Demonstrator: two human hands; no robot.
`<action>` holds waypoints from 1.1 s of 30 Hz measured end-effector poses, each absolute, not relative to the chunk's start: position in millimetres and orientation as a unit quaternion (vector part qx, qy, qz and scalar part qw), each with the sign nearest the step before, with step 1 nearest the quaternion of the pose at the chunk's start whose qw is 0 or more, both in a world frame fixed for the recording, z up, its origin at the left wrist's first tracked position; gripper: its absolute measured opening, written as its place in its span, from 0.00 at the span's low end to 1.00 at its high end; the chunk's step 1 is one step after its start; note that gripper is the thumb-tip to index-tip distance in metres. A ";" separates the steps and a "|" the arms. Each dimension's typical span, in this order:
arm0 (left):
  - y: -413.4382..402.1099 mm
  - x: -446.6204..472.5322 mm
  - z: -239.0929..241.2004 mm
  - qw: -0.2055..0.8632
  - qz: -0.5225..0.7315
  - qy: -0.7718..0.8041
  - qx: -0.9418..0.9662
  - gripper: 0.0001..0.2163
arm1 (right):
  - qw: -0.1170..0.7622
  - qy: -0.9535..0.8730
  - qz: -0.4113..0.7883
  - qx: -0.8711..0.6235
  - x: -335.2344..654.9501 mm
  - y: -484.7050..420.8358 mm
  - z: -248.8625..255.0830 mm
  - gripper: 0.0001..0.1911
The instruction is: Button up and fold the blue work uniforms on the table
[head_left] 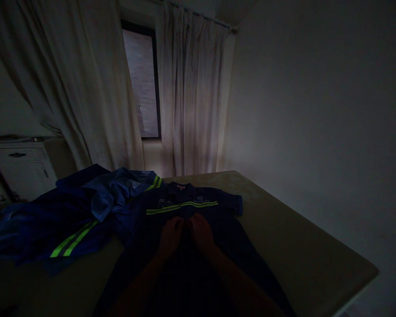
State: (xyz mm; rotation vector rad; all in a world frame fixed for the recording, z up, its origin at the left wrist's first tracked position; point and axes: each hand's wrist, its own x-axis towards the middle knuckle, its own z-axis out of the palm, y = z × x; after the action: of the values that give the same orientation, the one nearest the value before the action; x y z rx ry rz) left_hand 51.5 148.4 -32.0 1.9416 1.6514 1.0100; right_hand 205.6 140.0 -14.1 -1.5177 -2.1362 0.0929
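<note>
A dark navy work shirt [218, 229] with a bright yellow-green chest stripe lies spread flat on the table [300, 246], collar away from me. My left hand [170, 237] and my right hand [201, 232] rest side by side on the shirt's front, just below the stripe, at its centre line. The fingers of both hands are curled in on the cloth. The room is dim, and I cannot see exactly what the fingertips pinch.
A heap of blue garments with yellow-green stripes [69, 220] lies on the table's left half. Behind stand pale curtains [191, 97], a dark window [141, 79] and a white cabinet [16, 167] at the left. A wall runs along the right.
</note>
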 end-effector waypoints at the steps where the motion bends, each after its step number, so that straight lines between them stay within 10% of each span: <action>1: 148.5 51.4 -32.0 0.202 0.364 0.589 0.693 0.14 | 0.256 -0.786 0.030 -0.562 205.4 139.9 -13.6 0.11; 33: 148.6 46.4 -31.9 0.251 0.414 0.545 0.684 0.13 | 0.283 -0.799 0.132 -0.513 210.2 138.4 -7.6 0.12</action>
State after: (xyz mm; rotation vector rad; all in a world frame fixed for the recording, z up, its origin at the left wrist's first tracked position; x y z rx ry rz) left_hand 46.4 148.6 -31.9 1.8624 1.4840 1.1261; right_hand 210.2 138.4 -7.6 -1.3730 -2.1401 0.3536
